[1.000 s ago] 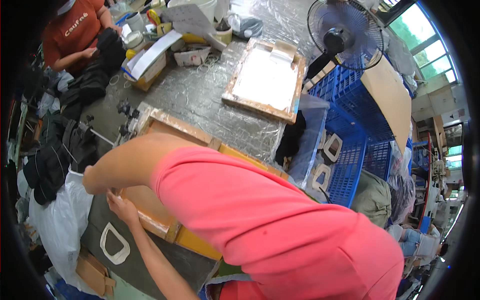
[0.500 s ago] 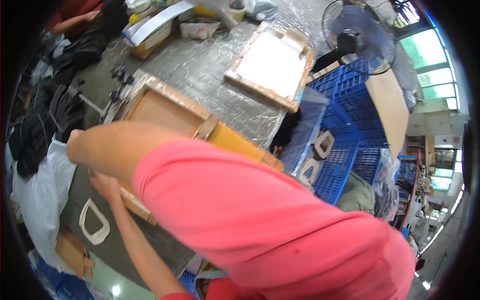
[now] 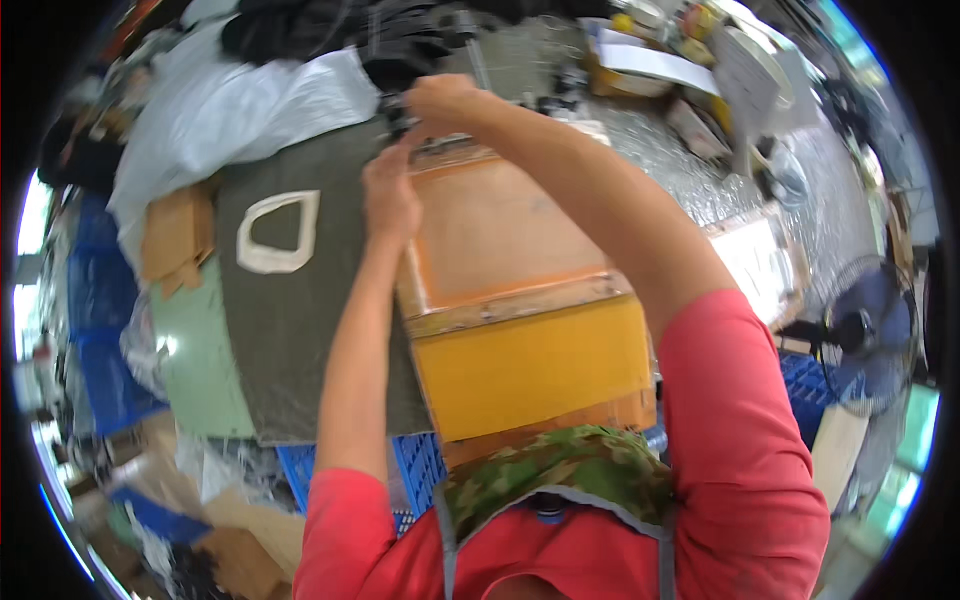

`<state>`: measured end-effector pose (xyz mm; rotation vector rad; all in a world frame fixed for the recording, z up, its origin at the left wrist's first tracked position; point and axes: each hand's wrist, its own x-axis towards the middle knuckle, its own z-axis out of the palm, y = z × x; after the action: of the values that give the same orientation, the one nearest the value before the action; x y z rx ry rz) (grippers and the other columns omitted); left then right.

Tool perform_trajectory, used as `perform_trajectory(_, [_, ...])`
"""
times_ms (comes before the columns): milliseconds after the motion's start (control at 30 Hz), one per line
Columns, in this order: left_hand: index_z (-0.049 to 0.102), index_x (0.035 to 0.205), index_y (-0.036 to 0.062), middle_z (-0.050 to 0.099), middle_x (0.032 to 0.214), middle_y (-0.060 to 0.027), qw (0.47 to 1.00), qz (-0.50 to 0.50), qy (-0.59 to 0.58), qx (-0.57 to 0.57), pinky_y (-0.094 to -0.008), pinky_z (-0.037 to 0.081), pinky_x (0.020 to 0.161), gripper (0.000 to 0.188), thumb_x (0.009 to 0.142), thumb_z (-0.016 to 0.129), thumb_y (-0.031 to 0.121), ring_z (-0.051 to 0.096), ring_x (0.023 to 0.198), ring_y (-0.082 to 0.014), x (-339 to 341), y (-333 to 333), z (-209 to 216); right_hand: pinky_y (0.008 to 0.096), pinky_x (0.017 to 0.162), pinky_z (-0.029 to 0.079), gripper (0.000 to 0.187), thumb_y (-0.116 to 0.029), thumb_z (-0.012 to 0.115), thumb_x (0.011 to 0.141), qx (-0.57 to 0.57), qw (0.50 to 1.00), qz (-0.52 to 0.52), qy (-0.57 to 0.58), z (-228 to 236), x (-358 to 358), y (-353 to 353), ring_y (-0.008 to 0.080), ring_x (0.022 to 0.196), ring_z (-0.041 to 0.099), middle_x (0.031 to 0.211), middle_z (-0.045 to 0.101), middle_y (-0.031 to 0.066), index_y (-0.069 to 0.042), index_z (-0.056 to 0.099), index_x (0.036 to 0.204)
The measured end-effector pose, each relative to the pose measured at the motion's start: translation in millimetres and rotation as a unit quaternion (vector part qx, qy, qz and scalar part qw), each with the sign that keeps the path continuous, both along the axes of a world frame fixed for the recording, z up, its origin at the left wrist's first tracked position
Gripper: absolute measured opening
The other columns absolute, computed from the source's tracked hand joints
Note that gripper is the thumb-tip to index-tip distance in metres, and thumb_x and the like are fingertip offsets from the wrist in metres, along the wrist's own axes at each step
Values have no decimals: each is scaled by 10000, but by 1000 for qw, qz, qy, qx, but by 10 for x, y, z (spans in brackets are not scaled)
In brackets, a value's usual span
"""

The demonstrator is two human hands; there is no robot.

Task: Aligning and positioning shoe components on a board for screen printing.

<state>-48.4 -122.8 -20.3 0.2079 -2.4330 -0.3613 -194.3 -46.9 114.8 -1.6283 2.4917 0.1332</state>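
Observation:
A wooden screen printing frame [image 3: 515,312] with orange-edged mesh lies in front of me on the dark table. My left hand [image 3: 392,195] is at its far left corner, fingers closed along the edge. Just beyond, my right hand [image 3: 440,103] is closed at the dark metal clamp fittings [image 3: 398,112] at the frame's far end; what its fingers grip is hidden. A yellow panel [image 3: 530,365] covers the frame's near part. Left of the frame, a white ring-shaped cut piece [image 3: 308,232] lies flat on the table.
White plastic sheeting [image 3: 250,100] and black fabric [image 3: 300,32] lie at the far left. A second frame [image 3: 755,262] rests on the right, near a fan [image 3: 865,330]. Blue crates [image 3: 418,470] stand below the near edge. A tray of supplies [image 3: 640,75] is at the back right.
My view has swung left, so the frame now sits centrally and upright before me. Both hands remain around the frame's far left corner; my right arm no longer covers the mesh.

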Motion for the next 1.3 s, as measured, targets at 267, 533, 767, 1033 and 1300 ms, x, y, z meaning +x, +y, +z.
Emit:
perform_trajectory(267, [318, 1411, 142, 438, 1297, -119, 992, 61, -80, 71, -445, 388, 995, 767, 699, 477, -92, 390, 1181, -378, 91, 85, 131, 403, 797, 528, 505, -540, 598, 790, -49, 996, 74, -8, -36, -31, -116, 296, 964, 659, 986, 687, 144, -85, 711, 977])
perform_trajectory(533, [294, 1425, 196, 424, 1295, -93, 994, 64, -75, 56, -449, 459, 921, 818, 688, 511, -87, 401, 1143, -394, 75, 72, 112, 399, 768, 538, 500, -530, 594, 802, 16, 1000, -11, -4, -49, -79, -135, 303, 923, 669, 952, 690, 150, -65, 713, 944])
perform_trajectory(767, [299, 1419, 192, 422, 1296, -109, 988, 63, -104, 93, -452, 430, 964, 798, 703, 494, -101, 391, 1170, -384, 74, 72, 81, 409, 754, 534, 521, -552, 648, 768, -30, 999, 6, 23, -69, -52, -54, 329, 890, 667, 919, 690, 156, -57, 710, 918])
perform_trajectory(1033, [318, 1412, 193, 414, 1305, -88, 991, 73, -92, 69, -446, 457, 936, 783, 706, 505, -90, 389, 1173, -386, 77, 76, 77, 417, 791, 523, 394, -400, 691, 769, -29, 989, 147, -11, -61, -99, -134, 329, 953, 643, 950, 668, 200, -40, 703, 930])
perform_trajectory(1300, [319, 1418, 181, 443, 1293, -104, 991, 71, -67, 91, -431, 414, 980, 770, 721, 457, -116, 403, 1158, -382, 75, 75, 85, 405, 798, 526, 441, -431, 723, 722, -31, 998, 50, -31, 50, -40, -137, 311, 959, 649, 970, 675, 171, -43, 690, 930])
